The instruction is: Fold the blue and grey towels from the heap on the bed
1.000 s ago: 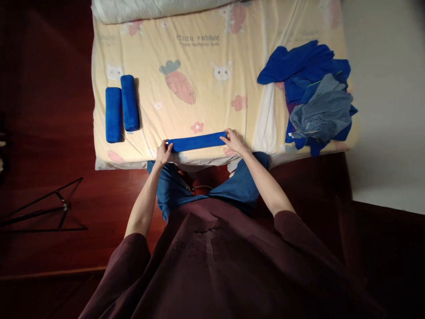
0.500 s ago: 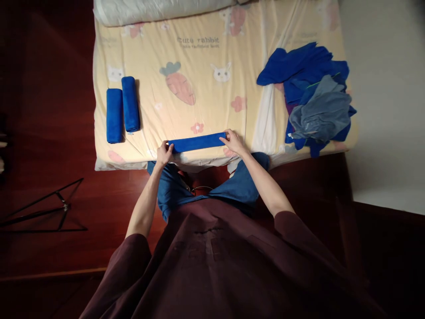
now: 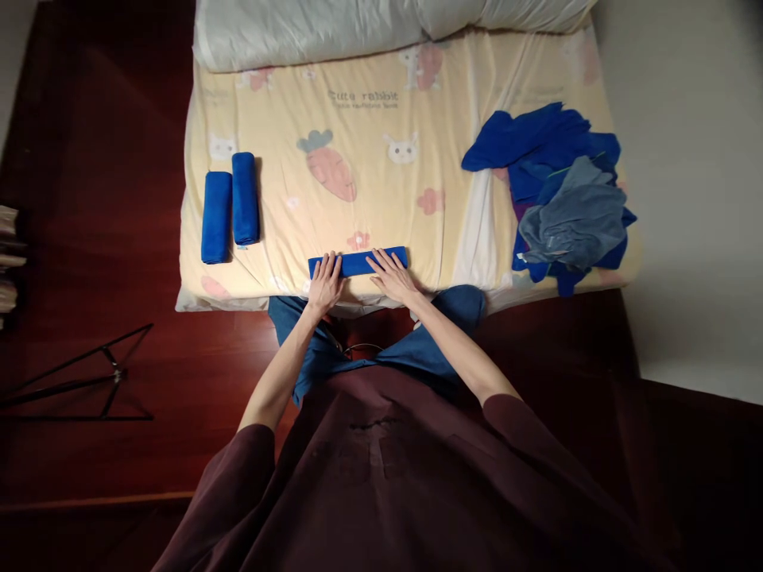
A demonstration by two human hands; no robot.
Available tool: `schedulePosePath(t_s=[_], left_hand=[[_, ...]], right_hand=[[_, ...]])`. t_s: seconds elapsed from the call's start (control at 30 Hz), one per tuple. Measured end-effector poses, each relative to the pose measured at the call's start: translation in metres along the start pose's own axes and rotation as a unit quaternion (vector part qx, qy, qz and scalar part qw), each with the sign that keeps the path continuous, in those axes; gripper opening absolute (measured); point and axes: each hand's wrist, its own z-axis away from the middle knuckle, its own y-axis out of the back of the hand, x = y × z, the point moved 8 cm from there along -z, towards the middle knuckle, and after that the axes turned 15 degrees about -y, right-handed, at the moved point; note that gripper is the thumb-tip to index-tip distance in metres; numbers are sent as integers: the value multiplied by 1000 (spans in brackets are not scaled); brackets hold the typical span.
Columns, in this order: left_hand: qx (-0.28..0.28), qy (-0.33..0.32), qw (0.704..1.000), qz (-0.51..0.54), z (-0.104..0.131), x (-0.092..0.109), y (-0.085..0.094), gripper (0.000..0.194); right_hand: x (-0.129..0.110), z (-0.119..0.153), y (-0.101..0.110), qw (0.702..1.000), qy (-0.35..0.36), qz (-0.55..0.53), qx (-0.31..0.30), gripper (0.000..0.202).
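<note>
A long, narrow folded blue cloth [image 3: 356, 264] lies near the front edge of the bed, in front of my knees. My left hand [image 3: 326, 282] rests on its left part with the fingers spread. On its right part lies my right hand [image 3: 392, 278], fingers stretched out flat. Two rolled blue cloths, one [image 3: 216, 217] nearer the left edge and another [image 3: 245, 199] beside it, lie on the left side of the bed. A loose heap of blue cloths [image 3: 542, 151] is on the right, with a grey-blue cloth [image 3: 575, 214] on top.
The bed [image 3: 358, 175] has a yellow sheet printed with rabbits and carrots. A pale quilt [image 3: 322, 32] runs along its far side. Black tripod legs [image 3: 113, 373] stand on the dark red floor at left, and a pale wall [image 3: 685, 199] rises at right.
Both hands have let go of the strip's ends and moved inward, now flat on top of it. The view has shifted slightly, showing more of the quilt.
</note>
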Motion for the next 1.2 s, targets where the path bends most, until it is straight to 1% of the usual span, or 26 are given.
schedulePosePath(t_s=[0.1, 0.2, 0.27, 0.33, 0.37, 0.4, 0.43, 0.47, 0.5, 0.53, 0.57, 0.6, 0.63, 0.67, 0.7, 0.73, 0.77, 0.8, 0.83, 0.87, 0.93, 1.0, 1.13, 1.2], left_hand=[[2, 10, 1000, 1, 8, -16, -3, 71], [14, 20, 1000, 7, 13, -30, 1, 73], [19, 25, 999, 15, 15, -34, 4, 74], [34, 35, 998, 34, 21, -33, 9, 73], [53, 48, 996, 48, 27, -31, 12, 72], [86, 69, 992, 66, 35, -27, 17, 70], [133, 101, 982, 89, 45, -24, 21, 68], [188, 143, 964, 121, 57, -21, 24, 64], [247, 194, 935, 167, 71, -18, 24, 58], [301, 252, 891, 230, 85, -16, 19, 51], [344, 311, 831, 308, 96, -14, 8, 42], [375, 363, 756, 395, 103, -10, -6, 34], [393, 401, 676, 477, 104, -5, -22, 27], [405, 426, 598, 545, 100, 1, -34, 22], [415, 440, 533, 592, 94, 4, -42, 19], [423, 449, 484, 621, 86, 6, -46, 17], [429, 454, 452, 637, 78, 5, -47, 15], [433, 461, 431, 643, 71, 2, -46, 14], [435, 468, 417, 646, 65, -1, -44, 14], [434, 472, 410, 648, 61, -4, -42, 13], [426, 480, 409, 649, 55, -10, -39, 13], [418, 492, 411, 643, 54, -15, -39, 15], [398, 519, 415, 632, 55, -22, -43, 23], [394, 522, 421, 629, 54, -26, -44, 27]], right_hand=[[16, 3, -3, 1000, -11, 13, 1, 66], [31, 9, -2, 1000, -23, 15, 7, 65], [37, 11, 1, 999, -34, 9, 12, 65], [42, 9, 5, 999, -46, -8, 11, 61], [44, 7, 9, 998, -52, -20, 10, 58], [47, 4, 14, 998, -56, -34, 13, 55], [50, -1, 20, 997, -61, -49, 18, 52], [54, -7, 27, 995, -65, -64, 26, 50], [59, -13, 34, 994, -71, -76, 33, 47], [64, -21, 40, 993, -77, -85, 31, 46], [69, -30, 43, 993, -83, -87, 19, 46], [73, -38, 45, 992, -90, -82, -6, 47], [77, -47, 44, 992, -96, -72, -40, 49], [79, -55, 42, 990, -99, -57, -78, 52], [80, -62, 39, 988, -99, -42, -113, 55], [80, -68, 37, 985, -97, -29, -140, 58], [78, -73, 36, 982, -92, -19, -161, 60], [76, -77, 35, 981, -86, -11, -174, 62], [73, -80, 35, 980, -81, -5, -183, 64], [70, -82, 34, 978, -79, 1, -191, 65], [66, -83, 31, 975, -84, 15, -204, 65], [64, -83, 28, 972, -93, 26, -213, 64], [65, -82, 23, 970, -109, 34, -216, 64], [68, -81, 20, 969, -116, 35, -217, 63]])
